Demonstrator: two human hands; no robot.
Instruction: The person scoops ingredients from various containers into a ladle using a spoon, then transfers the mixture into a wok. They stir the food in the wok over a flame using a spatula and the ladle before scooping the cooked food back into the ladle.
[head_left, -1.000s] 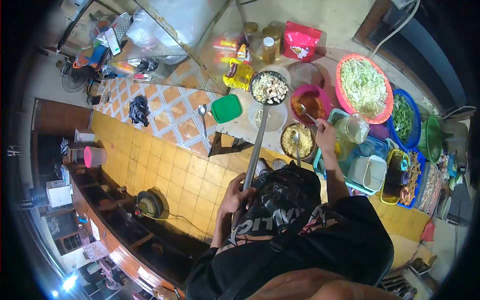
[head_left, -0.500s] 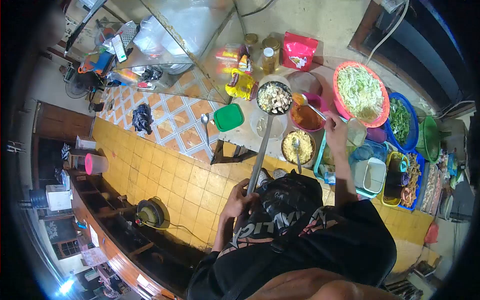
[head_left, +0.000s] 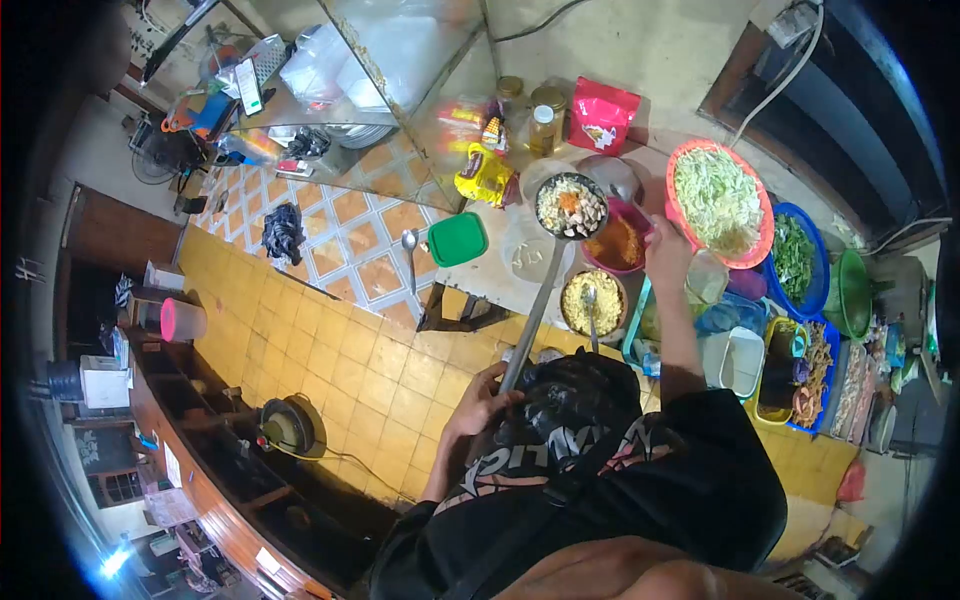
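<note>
A long-handled ladle (head_left: 569,206) holds white and brown chopped pieces with an orange dab on top. My left hand (head_left: 482,397) is closed round the lower end of its handle. My right hand (head_left: 667,246) is at the edge of a pink bowl (head_left: 617,238) of orange-red paste; what its fingers hold is hidden. Left of the bowl lies a clear round container (head_left: 528,250). Nearer me is a bowl of yellow crumbly food (head_left: 592,303) with a spoon in it.
Shredded cabbage fills a pink basket (head_left: 672,190); a blue basket (head_left: 826,262) holds greens. A green lid (head_left: 458,239) and a spoon (head_left: 411,262) lie left. Behind stand jars (head_left: 543,130) and a red pouch (head_left: 603,115). A glass case (head_left: 400,100) is at upper left.
An orange dab now tops the ladle's contents. The ladle has moved slightly right, toward the pink bowl. My right hand has drawn in to the bowl's edge, and its spoon no longer shows clearly.
</note>
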